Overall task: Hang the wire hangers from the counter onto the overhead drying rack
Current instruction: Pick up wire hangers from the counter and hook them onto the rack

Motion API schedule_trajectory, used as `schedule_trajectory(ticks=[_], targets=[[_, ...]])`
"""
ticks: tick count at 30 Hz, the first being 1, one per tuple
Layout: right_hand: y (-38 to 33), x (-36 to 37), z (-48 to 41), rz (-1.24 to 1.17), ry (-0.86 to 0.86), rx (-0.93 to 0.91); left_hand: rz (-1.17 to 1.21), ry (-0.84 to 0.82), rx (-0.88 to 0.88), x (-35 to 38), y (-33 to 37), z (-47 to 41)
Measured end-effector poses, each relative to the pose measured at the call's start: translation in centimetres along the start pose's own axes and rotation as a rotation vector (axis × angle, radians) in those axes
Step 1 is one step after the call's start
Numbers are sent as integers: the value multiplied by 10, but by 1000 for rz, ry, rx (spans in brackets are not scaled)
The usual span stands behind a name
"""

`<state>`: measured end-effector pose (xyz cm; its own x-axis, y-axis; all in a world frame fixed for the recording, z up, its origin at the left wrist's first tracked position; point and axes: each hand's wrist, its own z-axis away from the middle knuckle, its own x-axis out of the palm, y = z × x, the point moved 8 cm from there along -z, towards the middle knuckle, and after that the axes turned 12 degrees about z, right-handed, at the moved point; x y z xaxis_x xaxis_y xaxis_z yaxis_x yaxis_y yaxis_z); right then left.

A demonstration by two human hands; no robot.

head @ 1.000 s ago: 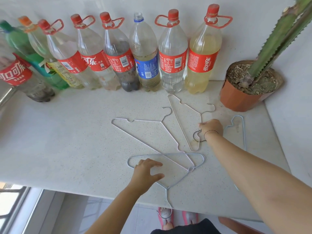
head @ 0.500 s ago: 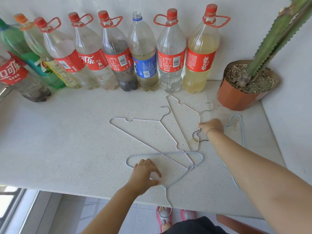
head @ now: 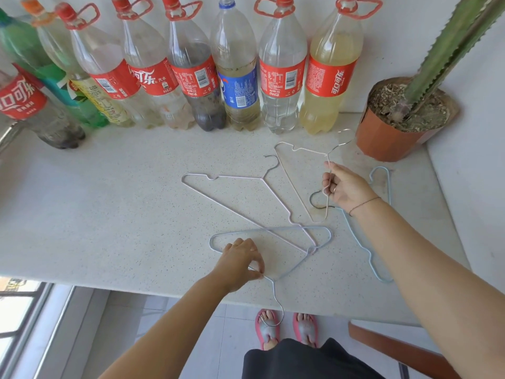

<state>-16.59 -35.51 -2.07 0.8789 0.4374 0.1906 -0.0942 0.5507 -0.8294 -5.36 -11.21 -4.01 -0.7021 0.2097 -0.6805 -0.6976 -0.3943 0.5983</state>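
Several wire hangers lie on the speckled white counter (head: 109, 214). My left hand (head: 240, 261) pinches the neck of a pale blue hanger (head: 325, 236) whose hook hangs over the front edge. My right hand (head: 344, 187) grips one side wire of a white hanger (head: 289, 181), which is tilted up off the counter. A pinkish hanger (head: 218, 198) lies flat between them, crossing the blue one. Another light blue hanger (head: 366, 250) runs under my right forearm. The overhead drying rack is out of view.
A row of plastic bottles (head: 240, 77) lines the back wall. A potted cactus in an orange pot (head: 388, 140) stands at the back right corner. A white wall (head: 470, 187) bounds the counter's right side. My feet in pink sandals (head: 303, 329) show below the front edge.
My right hand has turned palm-up and closed on the white hanger, lifting its side. My left hand slid toward the blue hanger's neck and pinched it.
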Motion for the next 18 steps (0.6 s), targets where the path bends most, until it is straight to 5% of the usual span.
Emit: schedule_trajectory(ticks=[8,18], targets=[[-11,-7,32,133,-101,-99,367,-77,8,-11,21,13],[-52,-4,60,290,-134,-267,899,182,-78,-59,33,23]])
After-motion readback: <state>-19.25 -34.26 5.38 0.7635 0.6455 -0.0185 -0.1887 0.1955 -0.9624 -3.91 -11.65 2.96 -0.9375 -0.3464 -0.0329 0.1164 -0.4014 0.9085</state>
